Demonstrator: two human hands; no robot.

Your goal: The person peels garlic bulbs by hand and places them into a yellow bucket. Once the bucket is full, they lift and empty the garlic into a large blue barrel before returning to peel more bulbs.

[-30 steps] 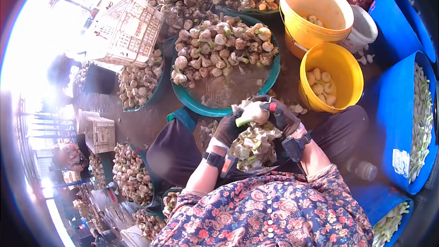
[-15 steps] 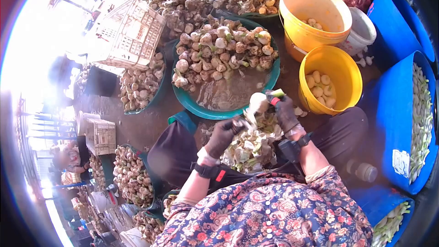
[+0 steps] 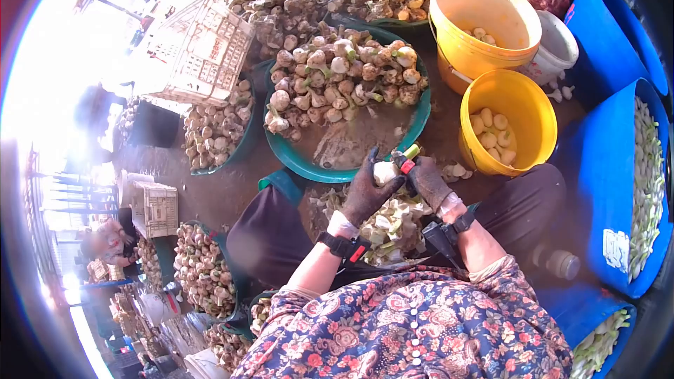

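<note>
My left hand (image 3: 368, 193), in a dark glove, is wrapped round a peeled white garlic bulb (image 3: 385, 173) in front of my lap. Its green stem (image 3: 412, 151) points up and to the right. My right hand (image 3: 430, 184), also gloved, is closed on a small tool with a red and black handle (image 3: 407, 165), held against the stem side of the bulb; its working end is hidden. Below both hands lies a heap of garlic peelings (image 3: 397, 228). Just beyond, a green tub (image 3: 302, 161) holds many unpeeled garlic bulbs (image 3: 330, 81).
A yellow bucket (image 3: 544, 123) with peeled bulbs stands at the right, another yellow bucket (image 3: 449, 10) behind it. Blue containers (image 3: 586, 189) of garlic stems line the right edge. White crates (image 3: 158, 210) and more garlic tubs are at the left, where another person (image 3: 112, 242) sits.
My left hand has moved up and right from the peelings, where it was blurred, onto the garlic bulb. The right hand has shifted slightly down and left, bringing bulb and tool nearer.
</note>
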